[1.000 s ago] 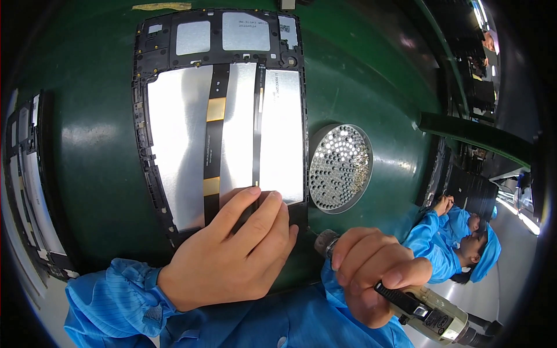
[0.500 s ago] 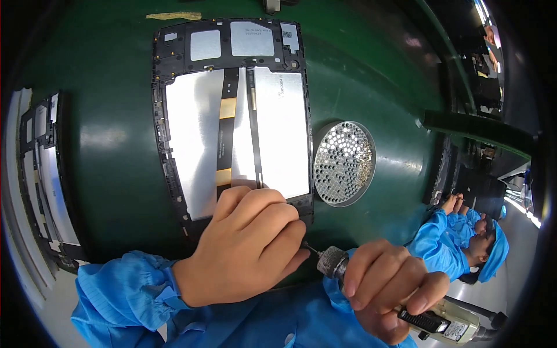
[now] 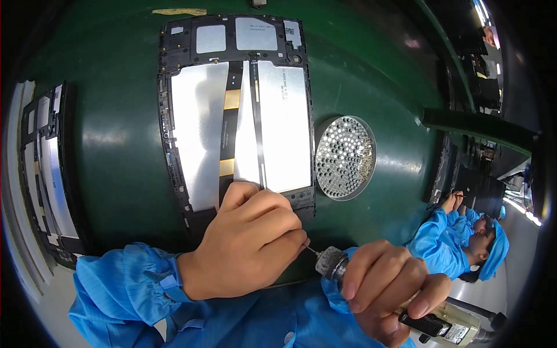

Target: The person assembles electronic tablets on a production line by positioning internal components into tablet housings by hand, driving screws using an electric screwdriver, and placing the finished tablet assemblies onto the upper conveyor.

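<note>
A large black tablet frame (image 3: pixel 299 200) with silver battery panels lies flat on the bench. My left hand (image 3: pixel 246 243) is closed over its near edge, thumb and forefinger pinched together at the thin bit of an electric screwdriver (image 3: pixel 332 262). Anything small between those fingertips is too hidden to make out. The screwdriver has a knurled metal nose and a pale body, and my right hand (image 3: pixel 394 284) is wrapped around it, tilting its bit left toward the pinched fingers. Two flat ribbon cables, one dark with gold bands (image 3: pixel 230 124), run down the frame's middle.
Right of the frame stands a round metal dish (image 3: pixel 373 174) with a perforated plate and small screws (image 3: pixel 365 159). Another tablet frame (image 3: pixel 55 174) is at the far left. A yellowish strip (image 3: pixel 180 11) lies at the back. People in blue work at the right (image 3: pixel 441 240).
The view has shifted slightly. The left fingertips and the screwdriver bit have come together, and more of the bit shows between the hands. Both hands stay closed.
</note>
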`<state>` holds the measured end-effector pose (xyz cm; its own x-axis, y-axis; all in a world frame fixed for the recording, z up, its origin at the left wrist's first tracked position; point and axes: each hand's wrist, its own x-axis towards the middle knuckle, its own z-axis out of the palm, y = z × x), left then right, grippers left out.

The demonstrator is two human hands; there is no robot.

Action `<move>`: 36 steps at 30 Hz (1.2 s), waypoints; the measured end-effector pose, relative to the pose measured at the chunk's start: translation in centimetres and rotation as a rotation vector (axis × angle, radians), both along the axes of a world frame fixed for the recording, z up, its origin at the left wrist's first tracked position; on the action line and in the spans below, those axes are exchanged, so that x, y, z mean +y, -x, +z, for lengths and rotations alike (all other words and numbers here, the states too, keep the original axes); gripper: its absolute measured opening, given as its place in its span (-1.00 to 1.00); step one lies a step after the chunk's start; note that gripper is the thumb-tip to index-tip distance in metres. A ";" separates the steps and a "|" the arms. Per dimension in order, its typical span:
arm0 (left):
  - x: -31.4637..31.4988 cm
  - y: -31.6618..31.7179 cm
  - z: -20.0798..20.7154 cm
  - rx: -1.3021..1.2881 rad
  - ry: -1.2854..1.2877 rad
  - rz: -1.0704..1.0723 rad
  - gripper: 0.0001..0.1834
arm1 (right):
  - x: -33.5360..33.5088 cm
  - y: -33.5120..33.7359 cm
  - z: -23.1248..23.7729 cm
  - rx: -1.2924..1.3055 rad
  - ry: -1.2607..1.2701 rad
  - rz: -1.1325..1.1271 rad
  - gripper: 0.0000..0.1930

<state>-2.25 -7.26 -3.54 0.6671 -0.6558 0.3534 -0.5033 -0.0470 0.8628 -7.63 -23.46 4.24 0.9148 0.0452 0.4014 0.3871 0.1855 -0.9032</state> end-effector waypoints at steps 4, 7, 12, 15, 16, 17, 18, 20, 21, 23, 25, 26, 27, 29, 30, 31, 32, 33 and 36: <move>0.0 0.1 -0.2 -0.006 0.005 0.013 -0.78 | -0.1 0.1 0.0 0.014 0.017 -0.002 -0.69; 0.0 0.1 -0.2 -0.011 0.005 0.013 -0.77 | -0.2 0.0 -0.1 0.008 0.008 0.008 -0.69; 0.0 0.0 -0.2 -0.007 -0.007 0.010 -0.76 | -0.3 0.0 -0.4 -0.011 -0.015 0.023 -0.68; 0.0 0.0 -0.2 -0.013 -0.006 0.002 -0.76 | -0.2 0.0 -0.5 -0.019 -0.020 0.010 -0.69; 0.0 0.0 -0.2 -0.013 -0.006 -0.001 -0.76 | -0.2 0.0 -0.5 -0.019 -0.020 0.010 -0.69; 0.0 -0.1 -0.3 -0.021 -0.004 -0.003 -0.75 | -0.2 0.0 -0.6 -0.018 -0.020 0.010 -0.69; 0.0 -0.1 -0.3 -0.029 -0.003 -0.003 -0.75 | -0.2 0.0 -0.5 -0.019 -0.021 0.010 -0.69; 0.1 -0.1 -0.3 -0.033 -0.008 -0.007 -0.74 | -0.3 -0.1 -0.5 -0.010 -0.022 0.015 -0.69; 0.1 -0.1 -0.2 -0.036 -0.009 -0.010 -0.74 | -0.3 0.0 -0.5 -0.011 -0.022 0.014 -0.69; 0.1 -0.1 -0.2 -0.034 -0.026 -0.008 -0.72 | -0.2 0.0 -0.5 -0.020 -0.032 0.003 -0.68; 0.0 -0.1 -0.2 -0.032 -0.038 -0.006 -0.71 | -0.6 -0.1 -0.4 -0.027 -0.032 0.013 -0.67; 0.0 0.0 -0.2 -0.051 -0.069 0.005 -0.69 | -0.7 -0.1 -0.3 -0.032 -0.034 0.025 -0.67; 0.0 0.1 -0.3 -0.069 -0.102 0.020 -0.67 | -0.4 0.0 -0.6 -0.032 -0.031 0.026 -0.67; -0.1 0.4 -0.4 -0.130 -0.138 0.040 -0.66 | 0.3 0.3 -1.6 -0.029 0.007 -0.261 -0.73; -0.2 0.5 -0.5 -0.190 -0.177 0.056 -0.65 | -0.1 0.3 -1.9 -0.017 0.027 -0.245 -0.73; -0.2 0.7 -0.6 -0.189 -0.175 0.055 -0.65 | -0.4 0.2 -2.2 -0.017 0.029 -0.246 -0.73; -0.4 0.8 -0.7 -0.261 -0.239 0.050 -0.69 | -0.7 0.2 -2.6 -0.004 0.065 -0.250 -0.72; -0.3 0.9 -0.5 -0.333 -0.303 0.048 -0.72 | -0.8 0.1 -2.6 0.009 0.100 -0.251 -0.72; -0.1 0.9 -0.2 -0.480 -0.390 0.049 -0.82 | -1.2 -0.2 -2.7 0.015 0.122 -0.222 -0.72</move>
